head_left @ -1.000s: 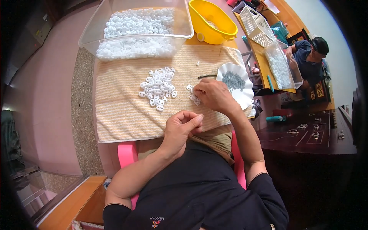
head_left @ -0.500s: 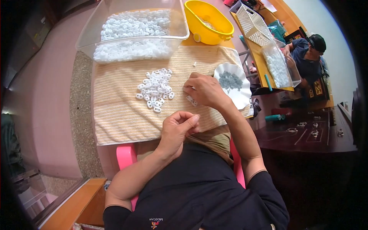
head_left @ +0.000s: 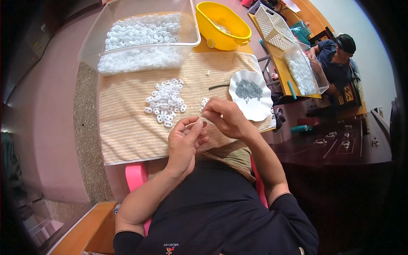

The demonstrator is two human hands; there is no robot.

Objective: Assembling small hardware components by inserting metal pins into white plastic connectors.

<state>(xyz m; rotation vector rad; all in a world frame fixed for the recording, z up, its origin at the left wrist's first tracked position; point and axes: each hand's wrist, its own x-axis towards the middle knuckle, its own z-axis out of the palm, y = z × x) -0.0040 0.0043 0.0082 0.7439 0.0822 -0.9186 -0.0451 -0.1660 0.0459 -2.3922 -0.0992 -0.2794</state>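
Note:
My left hand (head_left: 185,142) is closed in a pinch of thumb and forefinger, just in front of the towel's near edge. Right beside it, my right hand (head_left: 228,117) is also pinched, its fingertips almost meeting the left ones. What they hold is too small to name. A heap of white oval plastic pieces with two holes (head_left: 166,101) lies left of the hands. More such pieces (head_left: 204,102) lie partly behind my right hand. A scalloped white plate (head_left: 257,111) with small grey bits (head_left: 248,89) stands to the right; a thin dark stick (head_left: 219,87) touches its left side.
A striped towel (head_left: 123,123) covers the table. At the back stand a clear bin (head_left: 191,36) of white pieces and a yellow tub (head_left: 221,36). One small white piece (head_left: 208,72) lies alone. A co-worker (head_left: 335,63) sits at another table, right, by a clear box.
My right hand has come back from beside the plate to my left fingertips, uncovering the dark stick. The view has shifted slightly.

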